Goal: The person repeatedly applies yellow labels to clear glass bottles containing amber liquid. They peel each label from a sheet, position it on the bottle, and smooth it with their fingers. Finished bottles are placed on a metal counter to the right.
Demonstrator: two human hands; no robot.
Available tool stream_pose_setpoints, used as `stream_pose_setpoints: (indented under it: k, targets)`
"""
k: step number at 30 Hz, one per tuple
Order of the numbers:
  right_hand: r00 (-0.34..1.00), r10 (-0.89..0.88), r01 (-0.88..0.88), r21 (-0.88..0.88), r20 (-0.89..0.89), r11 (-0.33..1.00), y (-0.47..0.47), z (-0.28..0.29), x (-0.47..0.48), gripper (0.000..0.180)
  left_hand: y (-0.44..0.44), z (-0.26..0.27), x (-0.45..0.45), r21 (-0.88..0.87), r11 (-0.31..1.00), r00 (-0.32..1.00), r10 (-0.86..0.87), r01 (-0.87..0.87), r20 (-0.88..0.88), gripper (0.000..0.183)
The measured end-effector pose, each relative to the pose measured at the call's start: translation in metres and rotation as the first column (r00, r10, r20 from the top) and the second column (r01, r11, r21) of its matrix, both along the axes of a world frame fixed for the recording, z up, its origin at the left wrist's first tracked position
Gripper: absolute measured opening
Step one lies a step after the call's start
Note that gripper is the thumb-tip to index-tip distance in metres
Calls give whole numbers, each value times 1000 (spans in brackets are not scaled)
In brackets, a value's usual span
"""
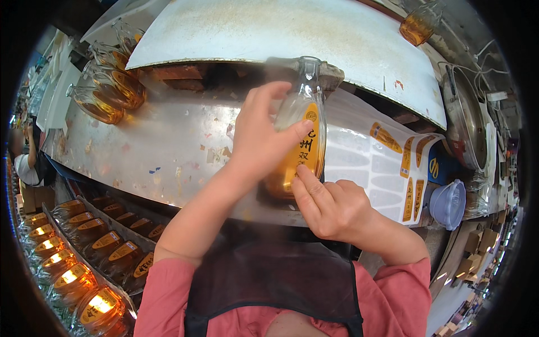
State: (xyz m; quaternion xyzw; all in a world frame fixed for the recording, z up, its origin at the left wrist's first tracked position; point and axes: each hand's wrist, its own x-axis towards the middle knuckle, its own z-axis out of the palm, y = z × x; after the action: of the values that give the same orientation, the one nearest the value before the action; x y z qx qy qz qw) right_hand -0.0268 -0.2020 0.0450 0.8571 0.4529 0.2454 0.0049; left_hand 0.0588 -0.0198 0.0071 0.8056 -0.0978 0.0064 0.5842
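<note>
A clear glass bottle (310, 82) of amber liquid lies tilted in front of me, its neck towards a grey padded rest (332, 76). On its upper face is a long orange label (306, 145) with dark writing. My left hand (263, 126) arches over the bottle's left shoulder, fingers apart and slightly blurred, thumb on the label. My right hand (337, 206) has its fingers drawn together, with the fingertips against the label's lower end. Its thumb is hidden. Right of the bottle lies a label sheet (349, 181) with several labels still on it and blank backing elsewhere.
Several filled bottles (120, 88) stand at the table's far left. Boxes of labelled bottles (90, 227) sit below left. A raised white board (261, 31) spans the back, with another bottle (417, 27) on it. A bucket (448, 204) and metal pan (467, 122) are right.
</note>
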Motion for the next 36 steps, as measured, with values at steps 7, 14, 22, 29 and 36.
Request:
stream_pose_setpoints:
  k: [7, 14, 22, 29, 36]
  targets:
    - [1000, 0, 0, -36, -15, 999, -1, -2, -5, 23, -1, -1, -3, -44, 998, 999, 47, -47, 3, 62]
    - [1000, 1, -1, 7, 14, 1000, -2, -8, -4, 24, -1, -4, -2, -70, 996, 999, 52, -52, -2, 60]
    - [999, -29, 31, -56, 32, 998, 3, -10, -24, 22, 0, -4, -2, -56, 997, 999, 46, -45, 12, 62]
    - [934, -47, 199, 405, -354, 892, -12, 1, -1, 19, 12, -4, -10, -21, 999, 997, -48, 50, 53, 69]
    - [437, 18, 820, 406, -899, 403, -10, -10, 65, 55, 26, -8, -48, 406, 895, 929, -293, 184, 226, 72]
